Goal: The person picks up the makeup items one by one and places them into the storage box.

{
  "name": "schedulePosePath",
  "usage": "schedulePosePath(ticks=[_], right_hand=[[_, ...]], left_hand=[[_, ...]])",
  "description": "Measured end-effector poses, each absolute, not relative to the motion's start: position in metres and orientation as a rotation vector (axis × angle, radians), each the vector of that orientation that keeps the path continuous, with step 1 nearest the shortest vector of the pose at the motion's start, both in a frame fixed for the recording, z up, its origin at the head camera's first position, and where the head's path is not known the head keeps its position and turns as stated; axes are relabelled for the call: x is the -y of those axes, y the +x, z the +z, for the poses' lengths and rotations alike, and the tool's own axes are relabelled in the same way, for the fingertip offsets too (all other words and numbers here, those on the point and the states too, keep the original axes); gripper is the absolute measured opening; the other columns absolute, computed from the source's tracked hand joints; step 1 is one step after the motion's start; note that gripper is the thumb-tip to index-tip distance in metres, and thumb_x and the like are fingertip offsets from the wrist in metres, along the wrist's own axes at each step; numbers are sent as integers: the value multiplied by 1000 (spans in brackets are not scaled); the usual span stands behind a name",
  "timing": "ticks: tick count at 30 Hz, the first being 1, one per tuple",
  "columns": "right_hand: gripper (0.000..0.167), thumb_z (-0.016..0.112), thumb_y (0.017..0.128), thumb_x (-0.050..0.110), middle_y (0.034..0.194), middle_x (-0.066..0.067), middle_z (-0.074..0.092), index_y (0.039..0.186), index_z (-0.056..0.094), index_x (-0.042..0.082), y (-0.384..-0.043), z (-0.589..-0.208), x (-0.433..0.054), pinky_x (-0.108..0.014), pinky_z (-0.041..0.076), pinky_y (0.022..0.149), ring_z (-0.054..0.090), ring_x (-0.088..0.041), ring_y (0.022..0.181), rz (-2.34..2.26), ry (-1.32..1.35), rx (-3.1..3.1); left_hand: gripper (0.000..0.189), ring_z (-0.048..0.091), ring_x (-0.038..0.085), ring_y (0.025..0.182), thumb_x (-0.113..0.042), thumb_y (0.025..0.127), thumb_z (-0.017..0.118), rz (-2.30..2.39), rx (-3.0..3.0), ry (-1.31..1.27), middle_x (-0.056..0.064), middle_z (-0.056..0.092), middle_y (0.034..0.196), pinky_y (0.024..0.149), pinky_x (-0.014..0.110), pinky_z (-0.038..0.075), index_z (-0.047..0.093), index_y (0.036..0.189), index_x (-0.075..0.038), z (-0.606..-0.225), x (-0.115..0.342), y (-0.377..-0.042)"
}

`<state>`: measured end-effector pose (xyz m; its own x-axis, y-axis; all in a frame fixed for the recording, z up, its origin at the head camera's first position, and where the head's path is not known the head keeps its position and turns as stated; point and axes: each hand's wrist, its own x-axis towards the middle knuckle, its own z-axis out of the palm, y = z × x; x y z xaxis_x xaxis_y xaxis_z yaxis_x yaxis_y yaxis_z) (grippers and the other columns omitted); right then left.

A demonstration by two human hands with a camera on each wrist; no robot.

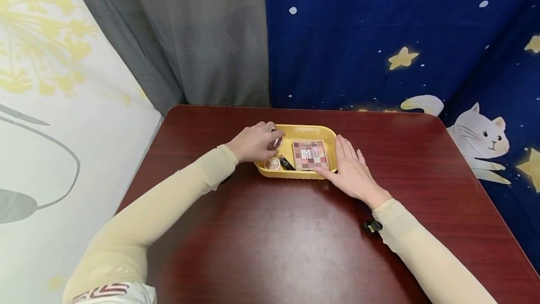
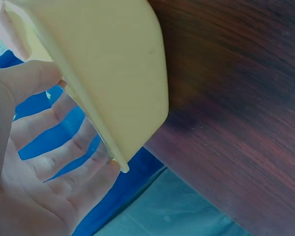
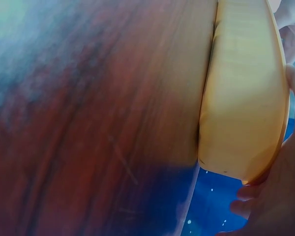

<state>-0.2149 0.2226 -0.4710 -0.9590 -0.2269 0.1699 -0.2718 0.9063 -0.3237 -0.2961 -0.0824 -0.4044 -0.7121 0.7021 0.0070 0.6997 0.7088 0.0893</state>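
A yellow tray (image 1: 310, 132) stands on the table towards its far side. My left hand (image 1: 255, 143) reaches over the tray's left end, thumb and fingers bent about a round, shiny reddish-brown compact (image 1: 275, 144); the fingers partly hide it. Beside it in the tray lie a small round palette (image 1: 272, 163), a short black tube (image 1: 286, 163) and a square eyeshadow palette (image 1: 311, 155) with many colour pans. My right hand (image 1: 352, 171) rests against the tray's right end, fingers extended and thumb at the front rim. Both wrist views show mainly the tray's outer wall (image 2: 108, 64).
The dark red wooden table (image 1: 278, 238) extends in front of and around the tray. Behind its far edge hang a grey curtain (image 1: 215, 36) and a blue curtain (image 1: 337, 50) with stars and a white cat. A pale patterned wall (image 1: 55, 130) is at the left.
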Motion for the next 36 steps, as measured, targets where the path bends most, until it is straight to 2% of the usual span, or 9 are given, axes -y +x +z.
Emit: schedulePosePath(ticks=[6, 15, 20, 23, 30, 36], right_hand=[[113, 59, 88, 72, 167, -14, 12, 161, 9, 2, -216, -471, -223, -68, 17, 112, 14, -33, 152, 514, 388, 2944], [113, 59, 88, 72, 167, -14, 12, 162, 7, 4, -216, -473, -224, -67, 18, 112, 15, -33, 152, 516, 390, 2942], [113, 59, 88, 72, 167, -14, 13, 162, 6, 5, -215, -473, -223, -68, 18, 111, 14, -32, 152, 522, 391, 2940], [113, 60, 87, 73, 167, -14, 14, 162, 8, 5, -215, -473, -223, -68, 18, 111, 15, -32, 152, 526, 387, 2937], [113, 59, 88, 72, 167, -15, 13, 161, 9, 2, -215, -474, -222, -68, 18, 111, 14, -33, 152, 522, 398, 2935], [113, 60, 88, 71, 166, -15, 14, 161, 9, 2, -216, -474, -223, -68, 19, 111, 16, -34, 151, 530, 397, 2931]], left_hand=[[54, 51, 25, 110, -33, 90, 73, 36, -2821, 1198, 6, 55, 125, 77, 40, 54, 58, 140, -21, -409, 79, -300], [44, 52, 27, 111, -21, 89, 71, -6, -2798, 1311, 3, 58, 112, 76, 42, 54, 64, 132, -20, -416, 74, -303], [42, 52, 27, 108, -21, 91, 70, -38, -2784, 1312, 3, 57, 109, 76, 40, 53, 65, 132, -21, -421, 71, -306], [42, 51, 26, 109, -22, 92, 70, -31, -2767, 1301, 3, 57, 112, 78, 41, 53, 64, 133, -21, -423, 69, -308], [48, 51, 24, 113, -24, 91, 74, -51, -2698, 1331, 4, 56, 121, 92, 41, 50, 61, 137, -21, -426, 69, -316], [53, 52, 19, 104, -18, 87, 76, 25, -2631, 1291, 2, 57, 113, 91, 37, 48, 62, 138, -19, -423, 66, -322]])
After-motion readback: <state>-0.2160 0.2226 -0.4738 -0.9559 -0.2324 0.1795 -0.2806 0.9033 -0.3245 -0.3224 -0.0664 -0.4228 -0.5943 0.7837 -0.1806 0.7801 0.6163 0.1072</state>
